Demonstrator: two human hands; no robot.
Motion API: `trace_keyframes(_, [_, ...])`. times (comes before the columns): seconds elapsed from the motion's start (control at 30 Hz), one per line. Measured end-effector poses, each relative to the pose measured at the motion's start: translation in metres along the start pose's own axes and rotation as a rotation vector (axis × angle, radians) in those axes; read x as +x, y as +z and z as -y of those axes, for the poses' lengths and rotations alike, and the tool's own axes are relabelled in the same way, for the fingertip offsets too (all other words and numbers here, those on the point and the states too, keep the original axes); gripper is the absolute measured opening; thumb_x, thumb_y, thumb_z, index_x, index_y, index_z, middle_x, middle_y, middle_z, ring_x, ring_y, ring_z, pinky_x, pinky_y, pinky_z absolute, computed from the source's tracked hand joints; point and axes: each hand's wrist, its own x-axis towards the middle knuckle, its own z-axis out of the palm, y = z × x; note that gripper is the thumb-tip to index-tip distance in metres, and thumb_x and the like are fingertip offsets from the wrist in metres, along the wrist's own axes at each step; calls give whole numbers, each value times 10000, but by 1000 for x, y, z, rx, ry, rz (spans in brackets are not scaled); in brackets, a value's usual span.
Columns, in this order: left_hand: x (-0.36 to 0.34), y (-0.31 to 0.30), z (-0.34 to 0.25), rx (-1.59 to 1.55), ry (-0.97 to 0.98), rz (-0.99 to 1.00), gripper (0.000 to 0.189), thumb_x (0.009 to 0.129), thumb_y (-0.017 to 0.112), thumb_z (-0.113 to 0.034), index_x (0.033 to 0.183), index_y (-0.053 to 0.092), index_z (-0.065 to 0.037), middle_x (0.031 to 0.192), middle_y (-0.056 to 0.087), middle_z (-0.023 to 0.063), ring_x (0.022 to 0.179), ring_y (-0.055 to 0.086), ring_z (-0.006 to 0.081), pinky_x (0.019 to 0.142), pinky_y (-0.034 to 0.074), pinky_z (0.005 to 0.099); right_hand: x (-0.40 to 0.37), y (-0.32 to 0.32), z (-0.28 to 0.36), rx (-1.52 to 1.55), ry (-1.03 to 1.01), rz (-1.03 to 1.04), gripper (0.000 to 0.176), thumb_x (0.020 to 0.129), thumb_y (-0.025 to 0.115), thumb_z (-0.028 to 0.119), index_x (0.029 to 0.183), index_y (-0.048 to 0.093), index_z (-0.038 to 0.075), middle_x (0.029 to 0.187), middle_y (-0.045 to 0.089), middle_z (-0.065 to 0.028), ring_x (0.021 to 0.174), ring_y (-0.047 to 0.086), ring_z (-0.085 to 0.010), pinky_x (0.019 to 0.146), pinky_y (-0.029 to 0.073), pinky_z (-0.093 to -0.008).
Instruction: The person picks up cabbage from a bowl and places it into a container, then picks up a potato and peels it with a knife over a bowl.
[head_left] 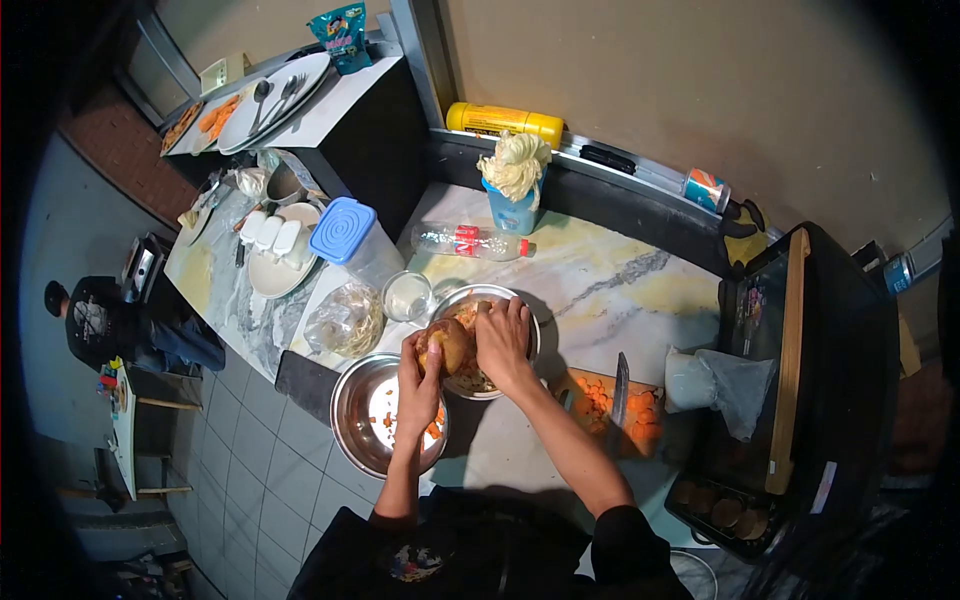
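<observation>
My left hand [420,372] is closed round a potato [447,347], brown with a yellowish patch, above the near-left rim of a metal bowl [537,340]. Over that same bowl, my right hand [502,340] has its fingers curled downward; what they hold, if anything, is hidden. Brownish scraps lie inside the bowl. Below my left hand, a second metal bowl [345,430] contains small orange pieces. Right of my right forearm, cut carrots [645,425] lie on a cutting board [575,378] with a knife [621,390] across it.
A glass [407,296], a knotted plastic bag [345,320], a blue-lidded container [345,232] and a lying plastic bottle [465,241] stand beyond the bowls. A black oven-like appliance [840,350] borders the right side. Another person [110,320] is at far left.
</observation>
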Motion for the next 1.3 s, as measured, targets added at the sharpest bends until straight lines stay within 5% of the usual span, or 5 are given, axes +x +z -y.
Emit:
trace_keyframes(0.37, [-10, 2, -8, 143, 149, -4, 475, 896, 621, -175, 1261, 390, 24, 1178, 456, 171, 1103, 502, 248, 947, 407, 335, -11, -4, -36, 748, -126, -94, 378, 791, 634, 78, 1138, 485, 52, 1054, 562, -157, 1041, 508, -340, 888, 393, -452])
trace_keyframes(0.53, [-15, 2, -12, 178, 240, -3, 492, 898, 607, -143, 1296, 356, 1, 1222, 460, 167, 1148, 496, 237, 955, 417, 340, -21, -13, -31, 649, -157, -128, 348, 794, 629, 29, 1121, 513, 20, 1148, 540, -160, 1110, 517, -351, 935, 418, -396])
trace_keyframes(0.87, [-26, 10, -18, 71, 275, 46, 522, 882, 639, -142, 1308, 363, -19, 1210, 438, 132, 1133, 477, 217, 976, 396, 319, -61, -61, -35, 941, -83, -221, 87, 841, 574, -25, 835, 490, -4, 813, 620, -87, 692, 578, -167, 645, 460, -281])
trace_keyframes(1.13, [-30, 14, -19, -539, -191, 213, 423, 965, 526, -246, 1297, 343, -57, 1239, 469, 115, 1141, 490, 177, 892, 466, 320, -80, -90, -26, 891, -117, -556, 29, 868, 550, -10, 859, 525, -22, 824, 629, -95, 747, 580, -154, 705, 461, -273])
trace_keyframes(1.3, [-41, 11, -32, -614, -213, 376, 388, 1010, 389, -297, 1315, 326, -64, 1268, 446, 114, 1146, 499, 204, 860, 496, 367, -83, -75, -17, 799, -134, -363, 186, 928, 499, 62, 1090, 536, -22, 994, 607, -158, 841, 597, -231, 772, 464, -304])
